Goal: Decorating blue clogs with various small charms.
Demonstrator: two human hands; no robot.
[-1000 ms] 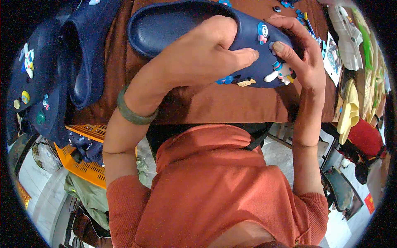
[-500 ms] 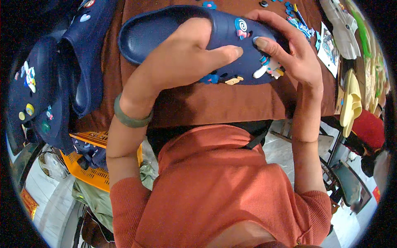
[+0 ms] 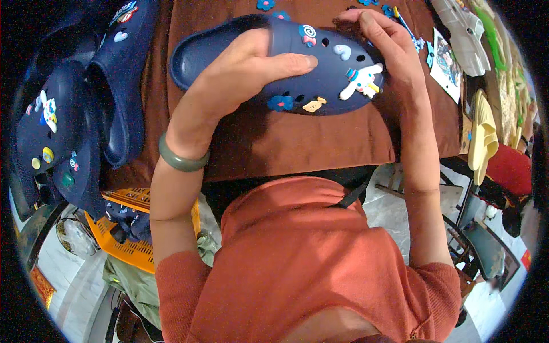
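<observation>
A navy foam clog (image 3: pixel 320 74) lies tilted above the brown cloth, its toe to the right. My left hand (image 3: pixel 251 63) grips it, fingers inside the foot opening and thumb on top. Charms sit on its upper: a swirl candy with a bow (image 3: pixel 307 34), a pale blue heart (image 3: pixel 342 52), a white long-eared figure (image 3: pixel 361 82), a blue flower (image 3: pixel 280 103) and a tan candy shape (image 3: pixel 314 105). Several holes show bare. Beyond the toe, my right hand (image 3: pixel 394 51) has its fingers drawn together; what they hold, if anything, is hidden.
Other navy clogs with charms (image 3: pixel 63 114) are piled at the left. Loose blue flower charms (image 3: pixel 266 4) lie on the brown cloth (image 3: pixel 309 143). At the right are a printed card (image 3: pixel 446 66), a clear plastic piece (image 3: pixel 463 40) and yellow slippers (image 3: pixel 483 137). An orange crate (image 3: pixel 120 228) stands below left.
My right hand has left the clog's top and moved up to the far side of the toe. The pale heart charm now shows where my right thumb pressed. The clog has shifted slightly.
</observation>
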